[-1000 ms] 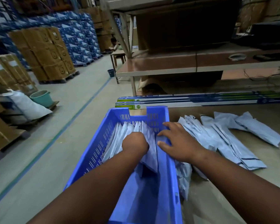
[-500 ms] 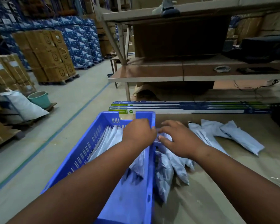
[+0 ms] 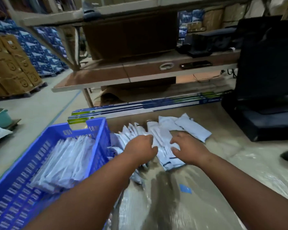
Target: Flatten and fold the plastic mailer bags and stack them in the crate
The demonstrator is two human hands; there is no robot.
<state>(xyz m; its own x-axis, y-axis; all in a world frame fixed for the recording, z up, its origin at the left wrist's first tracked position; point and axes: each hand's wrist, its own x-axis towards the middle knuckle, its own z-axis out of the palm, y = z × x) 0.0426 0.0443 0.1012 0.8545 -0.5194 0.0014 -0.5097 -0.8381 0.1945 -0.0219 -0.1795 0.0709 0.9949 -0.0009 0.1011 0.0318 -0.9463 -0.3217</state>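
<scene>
A blue slotted crate (image 3: 23, 188) stands at the table's left edge, with several folded grey mailer bags (image 3: 65, 160) stacked inside it. Right of the crate, a loose pile of flat grey mailer bags (image 3: 163, 135) lies spread on the table. My left hand (image 3: 140, 148) rests on the pile's left part, its fingers bent down and their tips hidden. A little to its right, my right hand (image 3: 188, 148) lies on one mailer with its fingers spread. One more mailer (image 3: 193, 128) lies at the pile's far right.
Long blue-and-green boxes (image 3: 140, 108) lie along the table's far edge. A black monitor on a dark base (image 3: 266, 80) stands at the right. A shelf (image 3: 140, 72) rises behind. The table (image 3: 223, 163) is covered in shiny plastic. Cartons (image 3: 12, 67) stand across the aisle.
Both hands have left the crate and moved right onto the loose pile. The view has swung right, so the crate now sits further left.
</scene>
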